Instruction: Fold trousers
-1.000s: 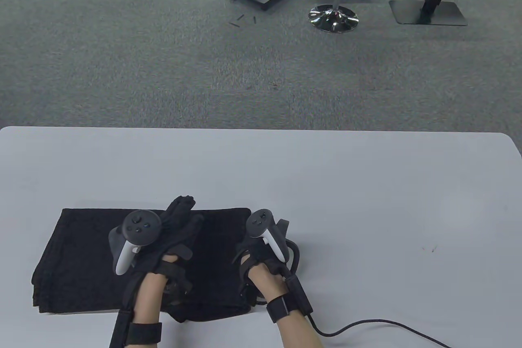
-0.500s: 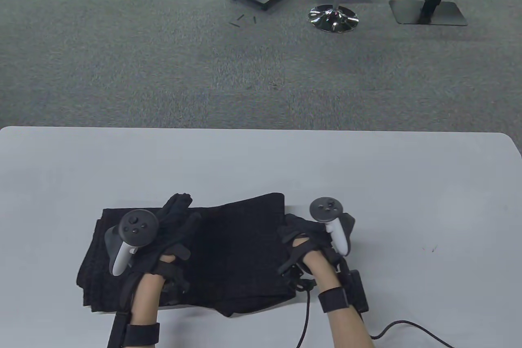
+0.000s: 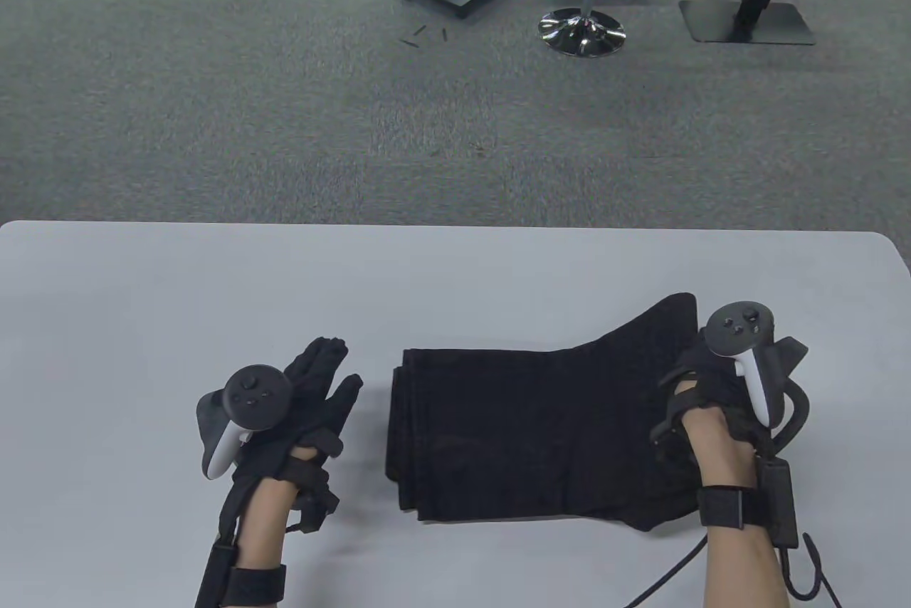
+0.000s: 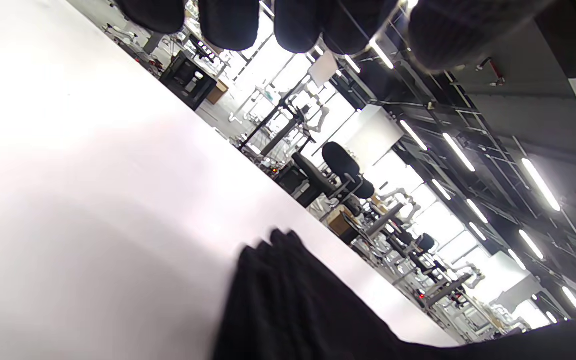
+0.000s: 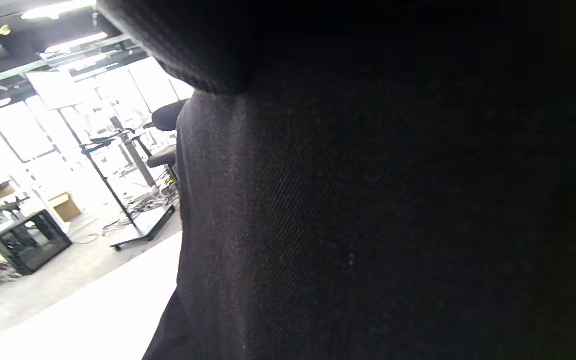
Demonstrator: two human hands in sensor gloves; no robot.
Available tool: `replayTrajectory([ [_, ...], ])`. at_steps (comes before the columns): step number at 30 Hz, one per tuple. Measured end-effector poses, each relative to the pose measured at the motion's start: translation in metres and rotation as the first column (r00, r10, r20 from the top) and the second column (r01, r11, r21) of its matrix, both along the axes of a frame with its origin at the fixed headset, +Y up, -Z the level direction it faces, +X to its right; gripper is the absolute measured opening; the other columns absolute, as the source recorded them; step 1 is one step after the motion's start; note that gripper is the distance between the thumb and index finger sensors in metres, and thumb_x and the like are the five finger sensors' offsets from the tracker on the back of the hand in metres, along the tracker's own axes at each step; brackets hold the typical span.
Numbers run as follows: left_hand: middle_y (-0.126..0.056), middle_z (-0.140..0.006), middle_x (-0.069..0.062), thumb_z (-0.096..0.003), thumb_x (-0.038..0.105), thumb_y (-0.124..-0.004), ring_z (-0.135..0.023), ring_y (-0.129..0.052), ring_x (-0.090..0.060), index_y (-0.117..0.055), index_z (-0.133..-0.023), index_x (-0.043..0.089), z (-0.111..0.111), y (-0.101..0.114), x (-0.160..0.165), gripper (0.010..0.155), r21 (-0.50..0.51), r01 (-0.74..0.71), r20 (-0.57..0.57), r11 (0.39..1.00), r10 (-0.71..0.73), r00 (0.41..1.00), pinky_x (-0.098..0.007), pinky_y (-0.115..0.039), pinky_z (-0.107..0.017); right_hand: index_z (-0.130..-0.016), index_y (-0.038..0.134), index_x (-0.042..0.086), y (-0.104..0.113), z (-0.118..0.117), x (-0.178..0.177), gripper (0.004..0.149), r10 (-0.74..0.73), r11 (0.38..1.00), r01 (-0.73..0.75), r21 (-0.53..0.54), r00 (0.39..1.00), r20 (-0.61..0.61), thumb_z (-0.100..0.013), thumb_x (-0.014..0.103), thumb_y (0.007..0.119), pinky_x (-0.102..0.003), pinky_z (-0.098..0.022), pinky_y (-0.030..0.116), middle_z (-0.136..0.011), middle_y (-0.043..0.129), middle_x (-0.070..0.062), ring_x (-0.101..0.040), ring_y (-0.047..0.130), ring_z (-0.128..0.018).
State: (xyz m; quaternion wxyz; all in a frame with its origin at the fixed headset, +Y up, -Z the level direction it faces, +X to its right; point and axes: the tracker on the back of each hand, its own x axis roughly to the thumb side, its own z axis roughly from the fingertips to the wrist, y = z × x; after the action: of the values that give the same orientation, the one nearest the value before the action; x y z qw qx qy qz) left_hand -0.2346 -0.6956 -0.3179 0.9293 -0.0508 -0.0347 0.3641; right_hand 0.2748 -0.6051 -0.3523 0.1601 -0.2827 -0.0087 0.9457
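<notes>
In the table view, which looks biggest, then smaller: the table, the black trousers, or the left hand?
1. table
2. trousers
3. left hand

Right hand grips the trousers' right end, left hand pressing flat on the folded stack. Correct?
Not quite. In the table view the left hand is off the black trousers, open over bare white table to their left; the left wrist view shows the same gap. The right hand does grip the lifted right end.
</notes>
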Motion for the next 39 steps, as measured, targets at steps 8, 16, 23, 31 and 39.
replayTrajectory([
  [8, -0.040, -0.124, 0.010, -0.0583, 0.063, -0.065, -0.119, -0.046, -0.034, -0.043, -0.118, 0.037, 0.002, 0.002, 0.000, 0.069, 0.011, -0.016, 0.004, 1.000, 0.016, 1.000, -0.062, -0.047, -0.082, -0.099, 0.058, 0.014, 0.011, -0.008, -0.078, 0.057, -0.449, 0.892, 0.448, -0.059, 0.864, -0.229, -0.050, 0.033, 0.078, -0.051, -0.051, 0.076, -0.078, 0.086, -0.005, -0.026, 0.090, -0.062],
  [16, -0.039, -0.124, 0.010, -0.0583, 0.063, -0.065, -0.119, -0.046, -0.034, -0.043, -0.118, 0.037, 0.001, 0.001, 0.002, 0.069, 0.005, -0.005, 0.010, 1.000, 0.005, 1.000, -0.062, -0.047, -0.082, -0.099, 0.058, 0.013, -0.030, -0.018, -0.169, 0.056, -0.518, 0.854, 0.499, -0.149, 0.787, -0.335, -0.050, 0.031, 0.077, -0.052, -0.051, 0.076, -0.079, 0.086, -0.007, -0.027, 0.090, -0.062],
  [23, -0.039, -0.124, 0.010, -0.0582, 0.063, -0.065, -0.119, -0.046, -0.034, -0.043, -0.118, 0.037, 0.001, 0.000, 0.003, 0.069, 0.000, -0.008, 0.009, 1.000, 0.008, 1.000, -0.062, -0.047, -0.082, -0.101, 0.054, 0.015, -0.060, -0.022, -0.213, 0.056, -0.572, 0.820, 0.516, -0.248, 0.720, -0.394, -0.051, 0.031, 0.075, -0.053, -0.054, 0.074, -0.085, 0.082, -0.005, -0.029, 0.089, -0.068],
  [31, -0.039, -0.124, 0.010, -0.0581, 0.063, -0.065, -0.119, -0.046, -0.034, -0.043, -0.118, 0.037, 0.000, -0.006, 0.006, 0.069, -0.019, 0.005, 0.017, 1.000, -0.004, 1.000, -0.062, -0.047, -0.082, -0.105, 0.046, 0.024, -0.083, -0.014, -0.229, 0.064, -0.381, 0.916, 0.242, -0.321, 0.775, -0.505, -0.051, 0.043, 0.074, -0.061, -0.070, 0.056, -0.108, 0.060, -0.008, -0.040, 0.065, -0.096],
  [39, -0.038, -0.124, 0.010, -0.0581, 0.064, -0.065, -0.120, -0.044, -0.034, -0.042, -0.118, 0.037, -0.002, -0.011, 0.008, 0.070, -0.030, 0.044, 0.011, 0.999, -0.044, 0.999, -0.063, -0.045, -0.082, -0.103, 0.009, 0.039, -0.144, -0.003, -0.252, 0.087, -0.224, 0.943, 0.018, -0.332, 0.770, -0.597, -0.045, 0.070, 0.066, -0.066, -0.076, 0.016, -0.112, -0.006, 0.004, -0.035, -0.001, -0.108],
])
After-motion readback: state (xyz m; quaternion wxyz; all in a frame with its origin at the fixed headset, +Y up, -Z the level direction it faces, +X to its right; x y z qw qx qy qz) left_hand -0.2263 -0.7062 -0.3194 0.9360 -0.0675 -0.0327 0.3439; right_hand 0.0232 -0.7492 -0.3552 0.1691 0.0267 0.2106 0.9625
